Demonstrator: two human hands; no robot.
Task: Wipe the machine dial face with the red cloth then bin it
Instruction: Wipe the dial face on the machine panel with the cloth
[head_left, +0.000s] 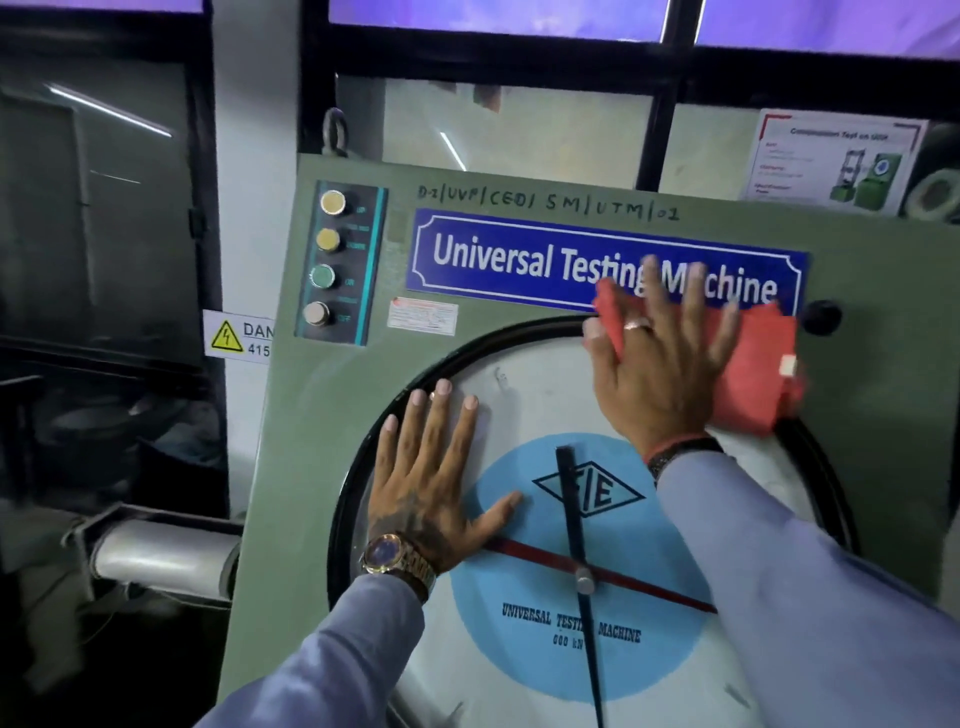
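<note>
The round dial face (524, 395) of the green testing machine fills the middle of the view, white with a light blue centre disc, a black pointer and a red pointer, ringed by a black rim. My right hand (660, 358) lies flat with fingers spread, pressing the red cloth (753, 364) against the dial's upper right edge and the panel above it. Part of the cloth sticks out right of the hand, part shows by the thumb. My left hand (431, 478) rests flat on the dial's left side, fingers apart, holding nothing. No bin is in view.
A blue "Universal Testing Machine" nameplate (519, 260) sits above the dial. A column of push buttons (327, 260) runs down the panel's upper left. A black knob (822, 317) is right of the cloth. A yellow danger sign (236, 338) and a metal cylinder (161, 556) are at left.
</note>
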